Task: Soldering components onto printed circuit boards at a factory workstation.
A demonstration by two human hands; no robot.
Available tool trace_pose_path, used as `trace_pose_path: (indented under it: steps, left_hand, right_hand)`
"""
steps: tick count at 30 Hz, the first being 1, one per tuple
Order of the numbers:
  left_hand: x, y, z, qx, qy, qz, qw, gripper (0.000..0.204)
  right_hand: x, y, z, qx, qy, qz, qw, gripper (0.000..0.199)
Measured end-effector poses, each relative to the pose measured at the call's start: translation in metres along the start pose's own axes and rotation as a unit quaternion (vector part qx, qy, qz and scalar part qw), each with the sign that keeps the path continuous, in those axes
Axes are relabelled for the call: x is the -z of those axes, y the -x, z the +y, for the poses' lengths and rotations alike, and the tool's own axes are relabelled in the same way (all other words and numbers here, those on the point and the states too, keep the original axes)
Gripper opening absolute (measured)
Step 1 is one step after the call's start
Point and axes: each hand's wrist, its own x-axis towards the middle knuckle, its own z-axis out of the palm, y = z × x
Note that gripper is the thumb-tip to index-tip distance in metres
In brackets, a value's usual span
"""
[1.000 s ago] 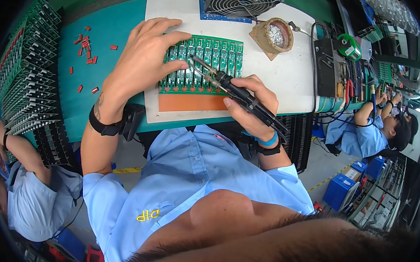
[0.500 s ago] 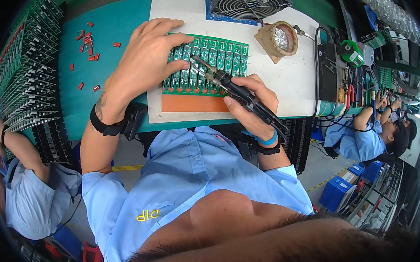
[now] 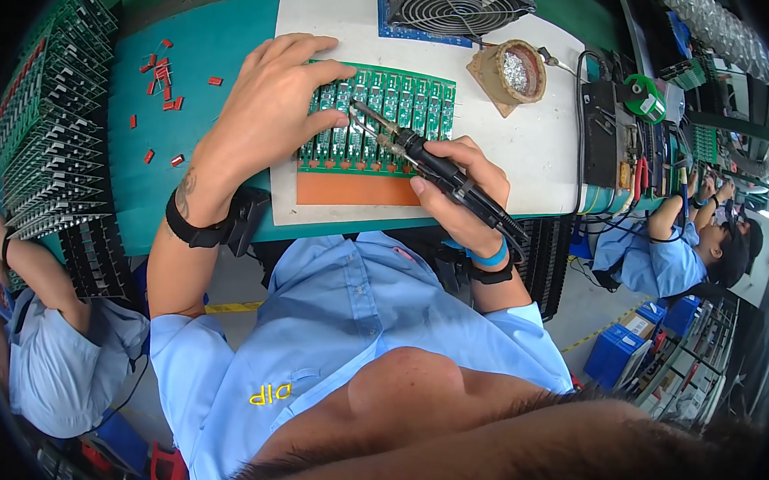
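A green circuit board panel [image 3: 416, 108], made up of several narrow boards side by side, lies on the worktable in front of me. My left hand [image 3: 274, 98] rests over its left end, thumb and index finger apart and touching the board; the other fingers stretch past its far edge. In my right hand [image 3: 468, 188] is a black soldering iron [image 3: 434, 168], gripped like a pen. Its slim tip, with a thin metal guide alongside, reaches down to the panel close to my left thumb and index fingertip. The exact contact point is too small to make out.
Loose red components [image 3: 165, 82] lie on the green mat [image 3: 221, 32]. Racked boards [image 3: 58, 119] stand far left. Beyond the panel are a black fan [image 3: 459, 9] and a round pot [image 3: 514, 73]; a green solder spool [image 3: 646, 99] is at right. Co-workers sit on both sides.
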Motion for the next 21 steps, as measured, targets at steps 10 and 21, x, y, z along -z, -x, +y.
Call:
trace_pose_path:
  steps: [10,21]
  left_hand:
    - [-0.001,0.0,-0.002,0.007,0.019,-0.004,1.0,0.052]
    - [0.009,0.003,-0.001,0.01,0.005,-0.001,1.0,0.052]
  right_hand:
    - [0.003,0.002,-0.006,0.005,-0.007,0.013,1.0,0.042]
    - [-0.006,-0.004,-0.002,0.042,0.006,0.001,0.999,0.043]
